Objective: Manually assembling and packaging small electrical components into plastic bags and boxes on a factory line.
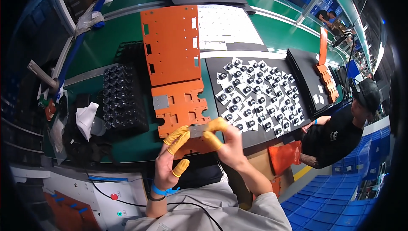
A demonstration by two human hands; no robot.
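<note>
A: Where is the plate (196, 131)?
B: Above the near edge of the bench (140, 147), over the near end of the orange fixture (183, 101). Its long axis runs left to right, roughly along that edge, one short end toward each hand.

A: How do the fingers stand?
B: The right hand (229, 144) pinches the plate's right end between thumb and forefinger. The left hand (165, 165) has two fingertips at the other end, its thumb held well apart; whether those two grip or only steady it cannot be told. Yellow covers (177, 142) with a wrinkled, rubbery look sheathe the fingertips.

A: And the materials?
B: The plate is thin, flat, oblong and dull grey, like metal. The fixture is smooth and cut with notches and pockets; a grey square (160, 102) with small holes lies at its left edge. Beyond it, toward the bench's far edge, lies a flat orange panel (170, 52) with slots and round holes.

A: What flanks them?
B: Toward the bench's left edge, glossy-topped black cylinders (113, 91) stand in close rows. On the right, a matt black sheet (257, 136) carries many round black parts (229, 89) on white squares.
</note>
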